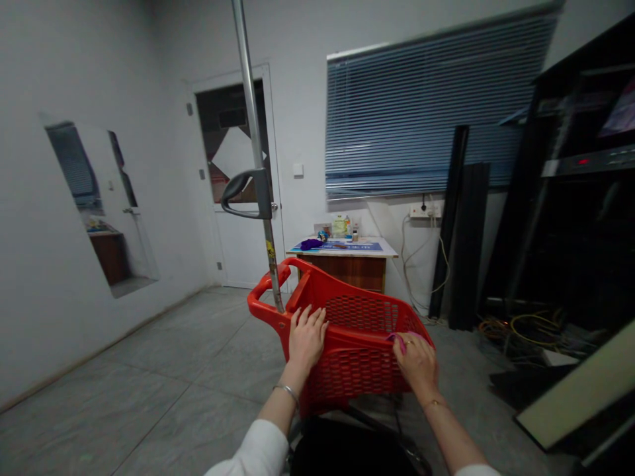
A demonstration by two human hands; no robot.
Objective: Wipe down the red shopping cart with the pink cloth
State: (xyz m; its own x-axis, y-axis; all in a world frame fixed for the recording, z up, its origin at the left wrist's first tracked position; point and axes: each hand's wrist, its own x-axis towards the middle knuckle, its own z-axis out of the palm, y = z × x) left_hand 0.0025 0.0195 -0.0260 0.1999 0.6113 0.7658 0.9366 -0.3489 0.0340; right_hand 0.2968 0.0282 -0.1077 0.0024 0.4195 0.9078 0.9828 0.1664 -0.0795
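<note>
The left hand [307, 338] lies on the near rim of a red plastic shopping basket [353, 374], fingers spread and flat, not closed around anything. The right hand [415, 365] sits on the same rim further right, fingers curved slightly over the edge, with a small pink soft-looking item [397, 342] at the fingertips; cannot tell if it is gripped or only touched. A gold-toned ring [409, 342] is on the right hand, a thin metal bangle [286, 391] on the left wrist, a thin bracelet [434, 402] on the right wrist. White sleeves [258, 449] are pushed up the forearms.

The basket is right in front of the person, on a wheeled frame, tilted, with honeycomb mesh walls, a thick moulded rim and a looped handle. Beside it rises a chrome metal pole [253, 132] with a curved black plastic grip [245, 195].

Ahead, against the wall, is a wooden desk [342, 271] with a blue printed mat [337, 246], a crumpled purple cloth [311, 244] and bottles [340, 227]. Behind it hangs a blue slatted blind [426, 106]. Black panels [459, 225] lean on the wall near tangled yellow cables [520, 327]. The floor is grey tile [149, 350].
</note>
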